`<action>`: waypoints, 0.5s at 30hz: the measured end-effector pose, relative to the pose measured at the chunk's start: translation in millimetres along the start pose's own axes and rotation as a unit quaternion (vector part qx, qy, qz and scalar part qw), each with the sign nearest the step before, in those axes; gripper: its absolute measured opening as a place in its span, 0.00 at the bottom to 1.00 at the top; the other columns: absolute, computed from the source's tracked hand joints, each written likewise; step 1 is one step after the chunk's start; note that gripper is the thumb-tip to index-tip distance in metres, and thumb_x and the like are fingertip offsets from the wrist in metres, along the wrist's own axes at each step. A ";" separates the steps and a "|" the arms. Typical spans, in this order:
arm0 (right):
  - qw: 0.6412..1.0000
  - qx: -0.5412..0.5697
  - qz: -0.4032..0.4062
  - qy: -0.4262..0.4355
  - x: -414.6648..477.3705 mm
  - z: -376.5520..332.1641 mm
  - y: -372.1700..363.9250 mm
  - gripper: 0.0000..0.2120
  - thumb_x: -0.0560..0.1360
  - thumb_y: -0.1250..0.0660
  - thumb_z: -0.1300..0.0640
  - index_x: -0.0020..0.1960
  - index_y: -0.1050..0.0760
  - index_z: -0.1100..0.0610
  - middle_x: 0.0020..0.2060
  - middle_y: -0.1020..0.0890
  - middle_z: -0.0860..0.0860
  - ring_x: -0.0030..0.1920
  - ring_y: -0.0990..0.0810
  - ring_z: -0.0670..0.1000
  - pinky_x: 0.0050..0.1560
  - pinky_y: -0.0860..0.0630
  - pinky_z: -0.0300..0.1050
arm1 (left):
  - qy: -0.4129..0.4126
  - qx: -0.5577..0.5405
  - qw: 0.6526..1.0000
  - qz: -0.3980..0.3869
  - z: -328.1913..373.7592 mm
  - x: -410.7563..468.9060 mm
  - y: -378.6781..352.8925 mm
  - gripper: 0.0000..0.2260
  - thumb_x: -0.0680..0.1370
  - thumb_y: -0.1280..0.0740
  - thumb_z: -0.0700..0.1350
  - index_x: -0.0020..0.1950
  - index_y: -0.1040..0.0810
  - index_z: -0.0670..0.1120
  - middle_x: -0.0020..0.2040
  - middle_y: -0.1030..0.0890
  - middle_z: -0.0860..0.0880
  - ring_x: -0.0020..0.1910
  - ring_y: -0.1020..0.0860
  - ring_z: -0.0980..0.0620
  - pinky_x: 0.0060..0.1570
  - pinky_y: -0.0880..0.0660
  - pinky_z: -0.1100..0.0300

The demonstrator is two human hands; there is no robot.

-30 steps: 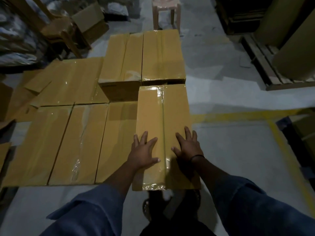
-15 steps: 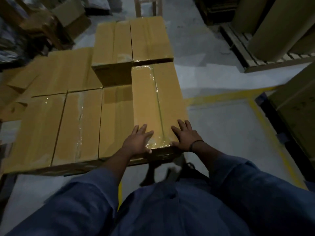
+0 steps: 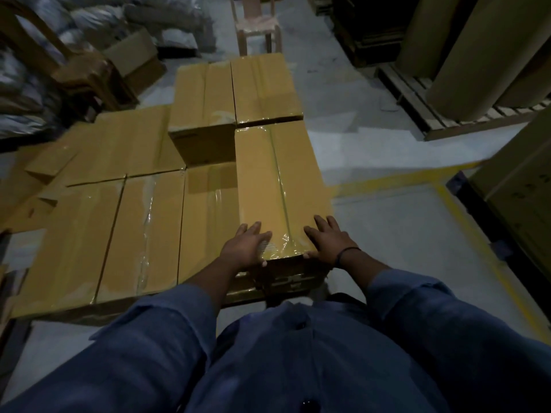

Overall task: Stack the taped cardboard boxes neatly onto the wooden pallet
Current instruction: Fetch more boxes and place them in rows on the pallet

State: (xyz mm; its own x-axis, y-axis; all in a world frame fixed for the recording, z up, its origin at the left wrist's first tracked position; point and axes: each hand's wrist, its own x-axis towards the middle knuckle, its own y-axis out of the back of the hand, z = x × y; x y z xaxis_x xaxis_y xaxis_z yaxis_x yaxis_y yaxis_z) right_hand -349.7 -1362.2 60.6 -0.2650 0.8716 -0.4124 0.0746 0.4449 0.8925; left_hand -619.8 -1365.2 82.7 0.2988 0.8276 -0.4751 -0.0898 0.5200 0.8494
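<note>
The taped box (image 3: 277,186) lies atop the stack's (image 3: 143,234) right front, long axis pointing away from the person. The left hand (image 3: 246,248) and right hand (image 3: 328,242) press it, fingers (image 3: 323,223) spread, closer to its near edge than before.

chair (image 3: 258,25): cut off by top edge. paper rolls (image 3: 465,70): cut off by top and right edges. bags (image 3: 26,84): blurred. print on right carton (image 3: 524,204): too small to read. support under boxes (image 3: 149,234): hidden.
</note>
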 end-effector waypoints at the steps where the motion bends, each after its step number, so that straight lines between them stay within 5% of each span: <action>1: 1.000 -0.001 0.002 0.001 2.0 0.2 0.4 0.38 0.74 0.31 0.35 0.78 0.42 0.44 0.82 0.53 0.51 0.80 0.55 0.63 0.68 0.30 0.67 | 0.000 0.001 1.000 0.002 -0.4 1.2 1.3 0.39 0.75 0.23 0.53 0.81 0.39 0.60 0.85 0.52 0.52 0.83 0.53 0.40 0.75 0.36 0.39; 15: 1.000 0.015 0.003 -0.001 16.2 3.8 18.2 0.39 0.75 0.31 0.35 0.80 0.42 0.43 0.82 0.53 0.49 0.81 0.56 0.60 0.72 0.36 0.67 | -0.003 -0.002 1.000 0.004 -7.7 21.7 10.6 0.38 0.75 0.23 0.52 0.80 0.38 0.60 0.85 0.50 0.51 0.82 0.53 0.38 0.75 0.36 0.36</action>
State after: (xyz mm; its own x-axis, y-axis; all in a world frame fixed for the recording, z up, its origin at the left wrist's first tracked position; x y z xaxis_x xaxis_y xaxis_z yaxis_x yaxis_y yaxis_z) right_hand -349.0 -1339.3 69.5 -0.2629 0.8747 -0.4073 0.1049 0.4455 0.8891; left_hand -621.6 -1340.0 79.7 0.3039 0.8300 -0.4677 -0.0954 0.5149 0.8519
